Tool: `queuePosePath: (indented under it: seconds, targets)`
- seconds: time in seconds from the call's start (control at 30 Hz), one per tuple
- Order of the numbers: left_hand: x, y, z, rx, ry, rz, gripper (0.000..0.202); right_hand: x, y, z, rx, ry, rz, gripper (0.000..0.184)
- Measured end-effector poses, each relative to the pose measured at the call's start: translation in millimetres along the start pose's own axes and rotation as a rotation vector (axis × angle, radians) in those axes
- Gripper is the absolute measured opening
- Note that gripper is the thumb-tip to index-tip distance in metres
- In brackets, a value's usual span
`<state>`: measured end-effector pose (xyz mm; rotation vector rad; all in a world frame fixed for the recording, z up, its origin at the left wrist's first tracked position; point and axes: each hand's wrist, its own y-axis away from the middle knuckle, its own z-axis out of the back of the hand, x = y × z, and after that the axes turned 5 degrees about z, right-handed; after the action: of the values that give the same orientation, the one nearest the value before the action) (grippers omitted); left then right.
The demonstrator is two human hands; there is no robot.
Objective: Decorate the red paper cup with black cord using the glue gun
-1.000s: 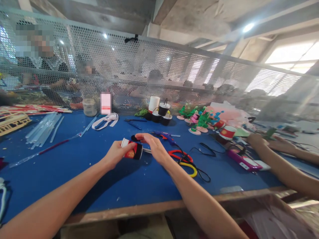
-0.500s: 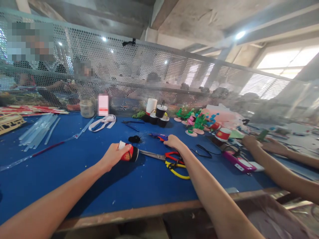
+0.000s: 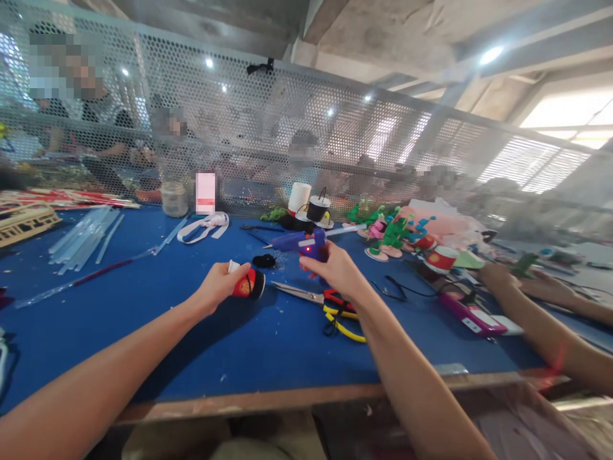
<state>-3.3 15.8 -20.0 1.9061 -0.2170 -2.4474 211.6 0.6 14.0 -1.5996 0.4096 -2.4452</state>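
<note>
My left hand (image 3: pixel 223 284) is closed around a small red paper cup (image 3: pixel 246 283) with a black end, tipped on its side just above the table. In my right hand (image 3: pixel 338 268) is a blue glue gun (image 3: pixel 301 241), gripped by its handle. A small red light shows on it, its nozzle points left, and a glue stick sticks out of its back. Scissors (image 3: pixel 306 294) with red and yellow handles lie below the glue gun, blades toward the cup. A clump of black material (image 3: pixel 264 260) rests on the table beyond the cup.
Clear glue sticks (image 3: pixel 83 236), a white ribbon (image 3: pixel 205 225) and a glass jar (image 3: pixel 174 199) are at left. Finished-looking cups (image 3: pixel 318 207) and green figures (image 3: pixel 393 231) stand at the back. A purple power strip (image 3: pixel 472 316) and another person's arms (image 3: pixel 541 313) are at right.
My right hand has lifted the glue gun off the table, and its nozzle now points left above the black clump. My left hand keeps hold of the cup. The view has shifted slightly.
</note>
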Motion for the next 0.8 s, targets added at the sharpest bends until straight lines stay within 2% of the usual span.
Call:
queuePosePath:
  seconds: [0.13, 0.3, 0.5, 0.67, 0.8]
  targets:
    - [-0.5, -2.0, 1.4, 0.01, -0.005, 0.028, 0.038, -1.4, 18.7, -20.6, 0.096, -0.082, 0.009, 0.026]
    - [-3.5, -0.2, 2.8, -0.019, -0.016, 0.05, 0.038, 3.5, 29.8, -21.8, 0.171, 0.066, -0.018, 0.015]
    - [-4.8, 0.6, 3.8, -0.005, -0.018, 0.051, 0.036, 5.0, 36.1, -21.6, 0.136, 0.226, 0.18, 0.013]
    - [-4.2, -1.2, 4.0, -0.026, -0.04, 0.057, 0.034, 7.2, 38.0, -25.1, 0.146, 0.361, 0.174, 0.015]
    - [-2.7, -2.4, 3.2, -0.016, -0.029, 0.065, 0.033, 5.5, 39.8, -26.9, 0.132, 0.4, 0.222, 0.015]
